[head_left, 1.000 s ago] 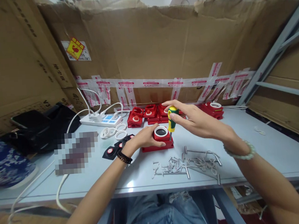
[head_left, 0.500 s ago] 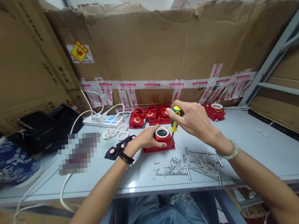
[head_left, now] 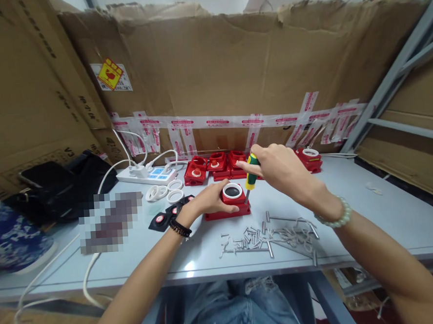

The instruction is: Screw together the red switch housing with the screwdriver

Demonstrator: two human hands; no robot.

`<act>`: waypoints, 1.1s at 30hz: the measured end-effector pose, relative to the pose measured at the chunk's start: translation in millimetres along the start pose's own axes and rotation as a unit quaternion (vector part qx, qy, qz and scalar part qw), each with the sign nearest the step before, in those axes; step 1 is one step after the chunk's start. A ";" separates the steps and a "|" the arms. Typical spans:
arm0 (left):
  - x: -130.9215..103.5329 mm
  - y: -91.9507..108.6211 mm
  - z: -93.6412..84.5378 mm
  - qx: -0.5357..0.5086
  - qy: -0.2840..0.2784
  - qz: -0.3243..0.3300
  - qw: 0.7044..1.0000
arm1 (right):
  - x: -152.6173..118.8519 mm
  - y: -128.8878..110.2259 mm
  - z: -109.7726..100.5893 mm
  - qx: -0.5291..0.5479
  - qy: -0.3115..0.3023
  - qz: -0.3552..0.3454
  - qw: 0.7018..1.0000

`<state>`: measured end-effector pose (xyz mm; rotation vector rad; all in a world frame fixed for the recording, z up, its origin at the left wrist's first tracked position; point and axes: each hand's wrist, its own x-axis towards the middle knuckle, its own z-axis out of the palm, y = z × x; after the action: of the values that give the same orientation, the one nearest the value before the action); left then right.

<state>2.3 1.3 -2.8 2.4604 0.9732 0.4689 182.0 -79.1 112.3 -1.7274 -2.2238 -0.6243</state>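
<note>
My left hand (head_left: 215,199) is wrapped round the left side of a red housing (head_left: 227,213) that rests on the table. On top of the housing sits a white ring (head_left: 232,191) with a dark centre. In my right hand (head_left: 277,167) is a screwdriver (head_left: 252,172) with a green and yellow handle. Its shaft points down, slightly tilted, and the tip meets the right corner of the housing; any screw there is too small to make out. Loose screws (head_left: 251,238) lie in a pile in front of the housing, beside metal T-shaped rods (head_left: 291,219).
Several red housings (head_left: 216,163) stand behind my hands, and another (head_left: 309,160) at the right. Loose white rings (head_left: 175,197) and black pieces with red-and-white centres (head_left: 159,219) lie left. A power strip (head_left: 147,175) with cables stands by the cardboard (head_left: 211,79).
The view has shifted slightly, moving everything a little left. My right hand has turned somewhat on the screwdriver handle, while my left hand keeps its hold on the housing.
</note>
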 end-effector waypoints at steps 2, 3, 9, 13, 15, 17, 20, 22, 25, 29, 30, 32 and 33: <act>0.0 0.2 0.2 0.000 0.000 -0.002 1.000 | 1.6 -0.2 -0.4 -0.016 0.001 0.017 1.000; 0.0 0.2 0.2 0.000 0.000 -0.004 1.000 | 1.9 2.6 -2.1 -0.008 -0.008 0.008 1.000; -0.1 -1.0 0.8 -0.012 0.000 -0.009 1.000 | 3.7 35.3 -19.1 0.286 -0.211 -0.127 0.926; -0.2 -0.2 0.8 -0.016 0.000 -0.003 1.000 | 9.1 30.0 -16.0 0.314 -0.182 -0.119 0.924; -0.3 1.1 0.1 -0.013 0.002 0.000 1.000 | 11.1 17.3 -8.5 0.235 -0.102 -0.091 0.962; -0.6 2.4 -0.7 -0.005 0.004 -0.001 1.000 | 11.9 4.4 0.9 0.145 -0.020 -0.035 0.989; -1.1 3.1 -1.2 0.001 0.002 0.000 1.000 | 10.3 -7.1 14.8 0.072 0.052 0.070 0.994; -1.3 2.3 -0.8 -0.006 0.001 0.003 1.000 | 7.5 -8.6 21.4 0.041 0.085 0.126 0.988; -1.0 0.3 0.6 -0.016 0.005 0.008 1.000 | 2.6 -5.8 25.5 0.021 0.122 0.157 0.980; -0.2 -1.0 1.6 -0.012 0.010 0.000 1.000 | -3.0 3.1 20.2 0.122 0.076 0.083 0.986; -0.1 -0.9 1.6 -0.008 0.010 0.001 1.000 | -4.0 6.0 17.5 0.170 0.045 0.049 0.983; 0.1 -0.8 1.3 -0.003 0.008 0.007 1.000 | -5.5 11.8 11.3 0.265 -0.020 -0.030 0.964; 0.2 -1.0 1.3 0.000 0.007 0.010 1.000 | -5.9 14.3 8.3 0.304 -0.047 -0.070 0.949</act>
<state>2.5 1.7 -4.3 2.4711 0.9557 0.4940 197.8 -77.2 104.9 -1.3093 -2.2806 0.1303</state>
